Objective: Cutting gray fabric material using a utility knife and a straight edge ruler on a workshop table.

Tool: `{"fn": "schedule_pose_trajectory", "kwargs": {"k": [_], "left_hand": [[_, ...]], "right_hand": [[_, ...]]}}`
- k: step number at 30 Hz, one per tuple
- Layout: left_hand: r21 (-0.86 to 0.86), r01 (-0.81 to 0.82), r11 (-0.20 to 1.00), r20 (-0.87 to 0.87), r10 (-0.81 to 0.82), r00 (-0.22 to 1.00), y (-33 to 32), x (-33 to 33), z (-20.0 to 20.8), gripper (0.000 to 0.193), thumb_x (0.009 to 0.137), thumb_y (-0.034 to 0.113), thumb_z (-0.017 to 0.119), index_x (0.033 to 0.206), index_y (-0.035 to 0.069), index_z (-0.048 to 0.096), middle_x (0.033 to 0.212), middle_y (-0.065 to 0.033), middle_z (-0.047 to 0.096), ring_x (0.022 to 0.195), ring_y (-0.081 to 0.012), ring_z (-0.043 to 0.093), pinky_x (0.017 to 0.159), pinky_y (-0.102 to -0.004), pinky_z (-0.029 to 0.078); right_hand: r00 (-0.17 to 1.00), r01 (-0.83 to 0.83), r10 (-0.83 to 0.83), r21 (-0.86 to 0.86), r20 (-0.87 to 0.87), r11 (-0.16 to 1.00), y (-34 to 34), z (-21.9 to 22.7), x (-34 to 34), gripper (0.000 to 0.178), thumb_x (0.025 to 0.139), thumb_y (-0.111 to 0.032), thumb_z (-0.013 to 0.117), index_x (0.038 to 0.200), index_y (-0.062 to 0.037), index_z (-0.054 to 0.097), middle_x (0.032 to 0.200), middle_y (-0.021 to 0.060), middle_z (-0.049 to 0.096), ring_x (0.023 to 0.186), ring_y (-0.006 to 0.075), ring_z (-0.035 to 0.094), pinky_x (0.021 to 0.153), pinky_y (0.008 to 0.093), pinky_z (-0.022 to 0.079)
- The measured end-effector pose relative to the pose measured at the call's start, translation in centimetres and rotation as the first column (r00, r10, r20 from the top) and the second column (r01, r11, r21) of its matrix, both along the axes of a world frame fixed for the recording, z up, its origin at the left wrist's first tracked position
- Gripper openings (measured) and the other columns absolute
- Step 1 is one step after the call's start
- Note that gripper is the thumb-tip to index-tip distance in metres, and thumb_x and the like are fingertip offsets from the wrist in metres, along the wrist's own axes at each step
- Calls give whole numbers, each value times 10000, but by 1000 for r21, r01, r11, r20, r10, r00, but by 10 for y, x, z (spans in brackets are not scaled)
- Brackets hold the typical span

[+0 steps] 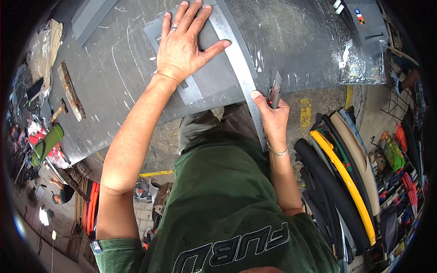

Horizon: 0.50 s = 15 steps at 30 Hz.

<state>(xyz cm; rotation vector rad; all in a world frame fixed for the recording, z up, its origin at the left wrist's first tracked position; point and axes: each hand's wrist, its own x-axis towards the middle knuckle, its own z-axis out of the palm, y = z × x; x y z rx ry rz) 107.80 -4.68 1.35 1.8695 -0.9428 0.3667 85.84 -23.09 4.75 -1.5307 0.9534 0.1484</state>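
Observation:
My left hand (180, 52) lies flat with fingers spread on a piece of grey sheet material (216, 75), which has small rectangular cut-outs along its left side. The thumb tip touches a long metal ruler (236, 66) laid along the sheet's right part. My right hand (275, 119) is closed round a utility knife (276, 86), its blade pointing away from me. The right thumb rests on the ruler where it overhangs the table's near edge. A narrow grey strip (243, 41) shows along the ruler's right side.
The dark, scratched table (114, 77) curves across the view. On it are another grey sheet (93, 18), a worn wooden piece (71, 91), a hammer (59, 110) and a clear-covered stack (363, 68). Material rolls, one yellow (343, 177), stand at the right. A person (63, 193) is far left.

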Motion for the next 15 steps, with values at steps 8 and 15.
{"fn": "schedule_pose_trajectory", "kwargs": {"k": [8, 15], "left_hand": [[679, -261, 687, 110, 256, 960, 6, -13, 30, 885, 870, 759, 582, 1521, 169, 476, 1596, -63, 423, 1526, -304, 306, 1257, -556, 167], [750, -244, 615, 129, 226, 966, 3, -11, 33, 962, 869, 770, 578, 1566, 132, 397, 1638, -108, 357, 1540, -318, 270, 1255, -548, 190]], "right_hand": [[993, 47, -48, 15, 108, 999, 0, -20, -2, 352, 844, -254, 868, 699, -22, 646, 650, -73, 537, 628, 37, 436, 554, 250, 385], [977, 15, -23, 39, 213, 999, -2, -25, 0, 293, 863, -228, 831, 900, 48, 739, 719, -23, 657, 673, 59, 530, 623, 277, 469]]}}
